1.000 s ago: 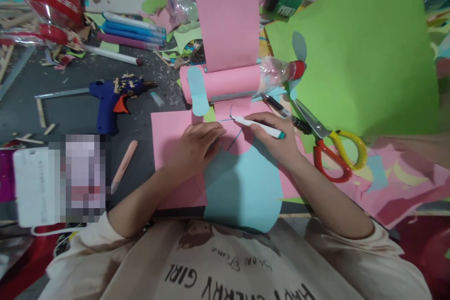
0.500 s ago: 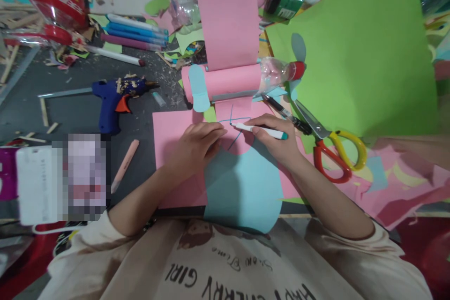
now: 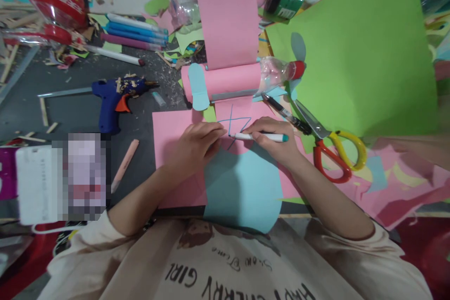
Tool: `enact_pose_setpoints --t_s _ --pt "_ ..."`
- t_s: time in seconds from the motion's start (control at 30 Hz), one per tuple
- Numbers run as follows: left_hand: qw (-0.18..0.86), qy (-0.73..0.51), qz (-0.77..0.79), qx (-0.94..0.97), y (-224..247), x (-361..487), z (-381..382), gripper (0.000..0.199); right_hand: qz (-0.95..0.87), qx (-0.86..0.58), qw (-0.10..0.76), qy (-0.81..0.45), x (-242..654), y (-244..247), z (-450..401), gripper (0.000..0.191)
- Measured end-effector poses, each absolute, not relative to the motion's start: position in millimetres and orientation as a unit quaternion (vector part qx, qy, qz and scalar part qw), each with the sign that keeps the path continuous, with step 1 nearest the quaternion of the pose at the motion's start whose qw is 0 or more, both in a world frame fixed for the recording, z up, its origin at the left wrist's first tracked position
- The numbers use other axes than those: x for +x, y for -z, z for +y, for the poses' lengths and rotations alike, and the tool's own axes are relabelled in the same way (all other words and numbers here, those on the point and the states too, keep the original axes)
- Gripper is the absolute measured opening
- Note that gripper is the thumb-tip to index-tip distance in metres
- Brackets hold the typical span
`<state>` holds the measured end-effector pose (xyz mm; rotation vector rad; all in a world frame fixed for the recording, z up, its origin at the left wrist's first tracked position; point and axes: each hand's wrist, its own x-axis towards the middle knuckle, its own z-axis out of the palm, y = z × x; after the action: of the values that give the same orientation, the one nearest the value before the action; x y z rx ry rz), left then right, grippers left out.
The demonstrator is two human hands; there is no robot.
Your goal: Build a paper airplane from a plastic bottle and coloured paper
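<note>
My right hand [image 3: 276, 138] grips a white marker [image 3: 276, 137] with a teal end. Its tip touches a pink paper flap [image 3: 236, 111] carrying thin blue lines. My left hand [image 3: 198, 145] is closed at the flap's left edge, fingertips pressing it from above; the thumb is partly hidden. The flap's rounded end overlaps a light-blue paper piece [image 3: 246, 187]. Beyond my hands lies a plastic bottle [image 3: 276, 75] with a red cap and a pink paper wrap [image 3: 234, 79]. A long pink paper strip [image 3: 230, 14] extends from its far side.
Scissors [image 3: 325, 138] and a black pen [image 3: 286, 112] lie right of my hand. On the left are a blue glue gun [image 3: 108, 103], a pink marker [image 3: 125, 164] and a white box-like item [image 3: 37, 185]. Several markers [image 3: 137, 33] lie farther back. Green card [image 3: 365, 56] covers the right.
The marker tip has moved slightly toward me, lengthening a blue line downward. A slanting line now joins the right end of the crossing line. My left hand has stayed in place.
</note>
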<state>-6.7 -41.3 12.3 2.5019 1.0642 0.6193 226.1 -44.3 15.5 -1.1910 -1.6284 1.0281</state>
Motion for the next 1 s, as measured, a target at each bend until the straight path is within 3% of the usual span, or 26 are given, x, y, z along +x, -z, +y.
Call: enact_pose_setpoints --t_s 0.77,1.0 --pt "0.167 -0.239 0.368 0.883 -10 -8 -40 0.021 -0.749 -0.345 0.394 -0.406 233 -18 -43 0.031" --pt "0.155 -0.228 0.352 0.895 -10 -9 -40 0.024 -0.601 -0.449 0.487 -0.447 241 -19 -40 0.025"
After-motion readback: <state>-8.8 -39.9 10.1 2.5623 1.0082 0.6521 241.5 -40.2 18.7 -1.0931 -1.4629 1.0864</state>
